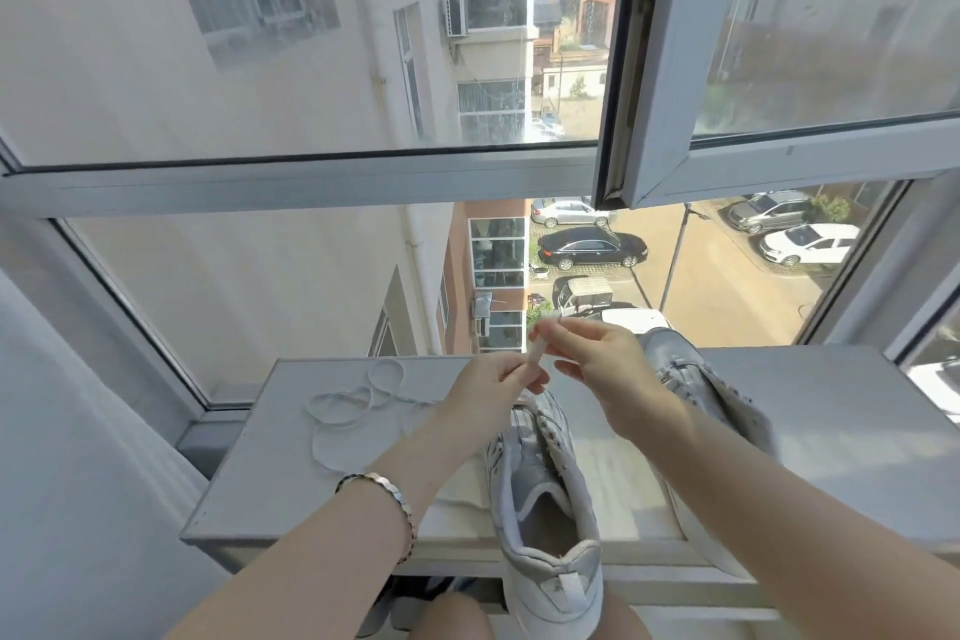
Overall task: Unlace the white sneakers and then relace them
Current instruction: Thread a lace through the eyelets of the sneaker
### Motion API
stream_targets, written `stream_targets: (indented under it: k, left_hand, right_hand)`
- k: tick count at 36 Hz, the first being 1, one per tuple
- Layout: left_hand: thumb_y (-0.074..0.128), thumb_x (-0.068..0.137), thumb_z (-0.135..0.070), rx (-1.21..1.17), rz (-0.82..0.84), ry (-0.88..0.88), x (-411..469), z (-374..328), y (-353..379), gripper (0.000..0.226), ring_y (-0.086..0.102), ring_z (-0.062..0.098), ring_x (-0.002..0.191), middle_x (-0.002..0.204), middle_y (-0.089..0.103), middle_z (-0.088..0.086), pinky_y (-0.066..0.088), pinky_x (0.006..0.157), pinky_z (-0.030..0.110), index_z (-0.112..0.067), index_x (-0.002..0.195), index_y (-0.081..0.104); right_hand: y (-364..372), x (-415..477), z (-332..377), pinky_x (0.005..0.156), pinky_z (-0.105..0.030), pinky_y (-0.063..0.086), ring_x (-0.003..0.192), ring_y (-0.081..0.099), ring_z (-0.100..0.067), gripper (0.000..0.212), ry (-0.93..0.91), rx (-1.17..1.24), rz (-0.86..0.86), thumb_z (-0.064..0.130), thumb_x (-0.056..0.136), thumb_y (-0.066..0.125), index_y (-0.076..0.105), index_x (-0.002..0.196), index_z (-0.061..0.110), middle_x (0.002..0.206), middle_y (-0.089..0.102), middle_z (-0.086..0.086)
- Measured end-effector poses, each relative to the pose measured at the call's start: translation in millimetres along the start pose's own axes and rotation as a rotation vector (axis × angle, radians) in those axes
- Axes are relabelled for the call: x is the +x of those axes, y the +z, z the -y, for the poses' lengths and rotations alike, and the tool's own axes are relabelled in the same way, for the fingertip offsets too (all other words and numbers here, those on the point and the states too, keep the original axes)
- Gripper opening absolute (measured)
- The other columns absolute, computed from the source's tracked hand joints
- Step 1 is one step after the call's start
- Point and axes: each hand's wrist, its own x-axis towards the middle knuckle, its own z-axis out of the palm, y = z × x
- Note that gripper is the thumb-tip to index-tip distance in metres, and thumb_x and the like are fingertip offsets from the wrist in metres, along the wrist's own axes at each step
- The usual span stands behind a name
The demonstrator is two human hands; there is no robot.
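Two white sneakers stand on a white windowsill. The near sneaker points away from me, its heel over the sill's front edge. The second sneaker lies to the right, partly hidden behind my right forearm. A loose white shoelace lies coiled on the sill to the left. Above the near sneaker's toe, my left hand and my right hand both pinch a short stretch of white lace held upright between them. My left wrist wears a bracelet.
The window rises directly behind the sill; an opened sash hangs inward at upper right. A white curtain hangs at the left. My bare knees show below the sill's front edge.
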Motion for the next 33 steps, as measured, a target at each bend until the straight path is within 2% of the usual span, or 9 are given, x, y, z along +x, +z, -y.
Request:
stream_targets:
  k: [2,4,6,9,12,15,22,26,33]
  left_hand:
    - [0.050,0.097,-0.024,0.221,-0.143,0.013,-3.8,9.6,5.5,0.023,0.054,0.018,0.106,0.106,0.061,-0.001,0.044,0.092,0.026,-0.013,0.113,0.062]
    - [0.050,0.096,-0.028,0.375,-0.280,-0.018,-16.0,14.3,15.1,0.040,0.036,0.019,0.125,0.130,0.043,0.002,0.030,0.105,0.029,-0.014,0.133,0.044]
    - [0.052,0.094,-0.029,0.433,-0.337,0.033,-29.9,17.5,26.6,0.041,0.031,0.015,0.123,0.127,0.036,-0.001,0.027,0.103,0.024,-0.017,0.131,0.041]
    - [0.053,0.092,-0.029,0.414,-0.256,0.176,-38.3,25.2,40.9,0.022,0.045,0.011,0.109,0.112,0.050,-0.008,0.035,0.098,0.026,-0.018,0.109,0.061]
    - [0.041,0.089,-0.039,0.363,-0.231,0.246,-34.8,33.3,41.2,0.037,0.056,0.012,0.095,0.093,0.060,-0.013,0.043,0.090,0.037,-0.016,0.093,0.069]
    - [0.033,0.085,-0.051,0.392,-0.236,0.292,-33.7,36.0,39.8,0.047,0.046,0.007,0.076,0.069,0.044,-0.020,0.043,0.080,0.034,-0.020,0.088,0.067]
    - [0.041,0.092,-0.046,0.373,-0.184,0.220,-30.0,38.9,42.3,0.034,0.052,0.012,0.091,0.085,0.055,-0.009,0.043,0.082,0.029,-0.023,0.098,0.065]
    - [0.044,0.096,-0.039,0.377,-0.187,0.226,-31.1,39.2,41.9,0.022,0.046,-0.001,0.078,0.081,0.050,-0.013,0.036,0.070,0.019,-0.027,0.094,0.062]
    - [0.050,0.094,-0.028,0.397,-0.282,0.203,-29.4,23.8,35.8,0.020,0.056,0.012,0.086,0.092,0.063,-0.006,0.044,0.078,0.027,-0.020,0.099,0.068]
  right_hand:
    - [0.3,4.2,7.1,0.068,-0.020,0.051,0.073,0.067,-0.007,0.010,-0.024,0.063,-0.011,0.018,0.086,0.063,0.069,0.088,0.011,0.078,0.072,0.002]
    - [1.0,8.3,13.5,0.061,-0.017,0.052,0.064,0.067,-0.003,0.009,-0.063,0.065,-0.005,0.015,0.088,0.061,0.069,0.086,0.011,0.069,0.072,0.005]
    - [2.5,11.6,17.0,0.060,-0.017,0.053,0.061,0.067,-0.004,0.009,-0.088,0.066,0.005,0.011,0.088,0.061,0.068,0.084,0.009,0.064,0.071,0.005]
    - [4.9,16.6,18.0,0.068,-0.023,0.056,0.058,0.067,-0.008,0.009,-0.106,0.090,0.009,0.006,0.088,0.059,0.067,0.083,0.006,0.059,0.069,0.003]
    - [6.3,20.0,20.3,0.070,-0.027,0.057,0.058,0.068,-0.010,0.012,-0.136,0.113,-0.012,0.004,0.089,0.058,0.066,0.080,0.004,0.060,0.069,0.000]
    - [5.8,19.9,26.9,0.064,-0.023,0.058,0.056,0.067,-0.011,0.011,-0.204,0.114,-0.042,0.003,0.089,0.059,0.067,0.083,-0.002,0.064,0.067,-0.006]
    - [1.9,7.3,72.7,0.071,-0.033,0.059,0.061,0.067,-0.017,0.013,-0.458,0.108,-0.023,0.007,0.089,0.060,0.068,0.079,0.003,0.061,0.067,-0.001]
    - [-4.2,-6.9,104.1,0.067,-0.029,0.057,0.063,0.067,-0.017,0.016,-0.608,0.149,-0.047,0.006,0.089,0.059,0.068,0.075,0.004,0.062,0.067,-0.001]
    - [-9.8,-8.7,105.7,0.063,-0.026,0.057,0.060,0.068,-0.015,0.016,-0.553,0.078,-0.084,0.007,0.087,0.061,0.069,0.074,0.007,0.061,0.069,0.001]
